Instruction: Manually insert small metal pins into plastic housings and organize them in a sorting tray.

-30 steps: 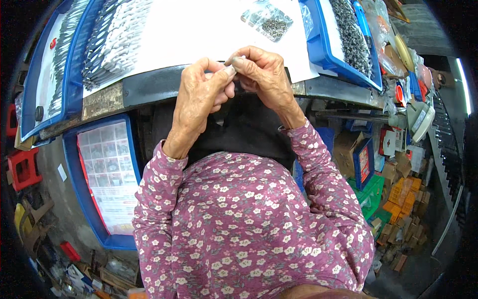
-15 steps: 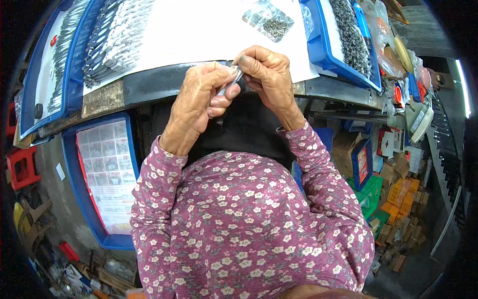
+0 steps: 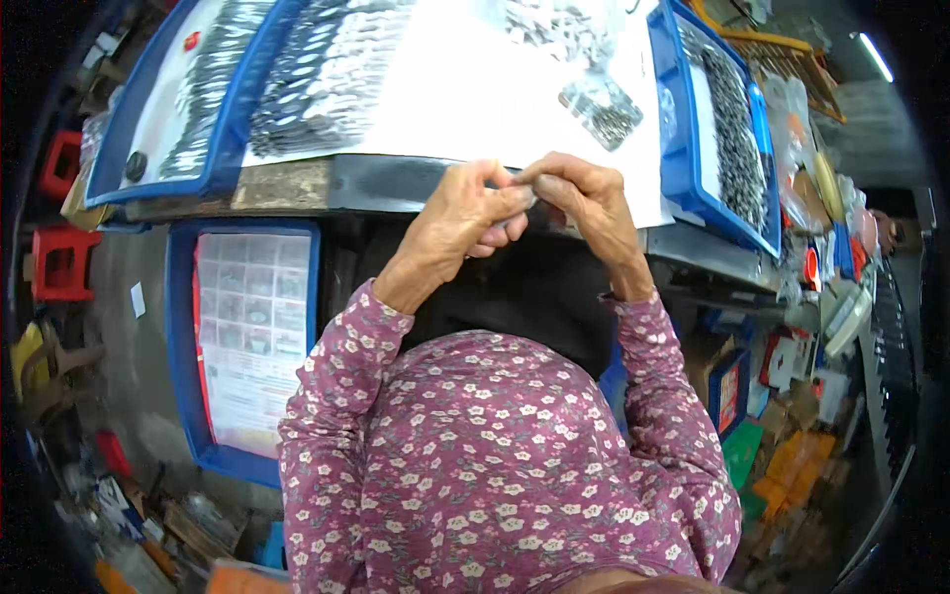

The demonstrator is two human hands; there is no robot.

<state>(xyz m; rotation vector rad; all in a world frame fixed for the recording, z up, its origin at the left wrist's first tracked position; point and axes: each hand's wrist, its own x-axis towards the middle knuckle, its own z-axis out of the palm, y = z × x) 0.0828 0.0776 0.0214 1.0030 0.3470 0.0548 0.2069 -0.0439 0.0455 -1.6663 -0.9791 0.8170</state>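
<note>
A small metal part [image 3: 525, 190] sits pinched between your two hands, just at the near edge of the white sheet [image 3: 465, 99]. Your left hand [image 3: 460, 213] curls closed on it, wrist bent upward; your right hand [image 3: 584, 203] meets it fingertip to fingertip. Beyond, grey metal pieces [image 3: 307, 79] lie on the sheet.

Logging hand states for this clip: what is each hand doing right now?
Left hand: fingers pinched on a small grey part.
Right hand: pinched on the same part; the part's kind cannot be told.
</note>
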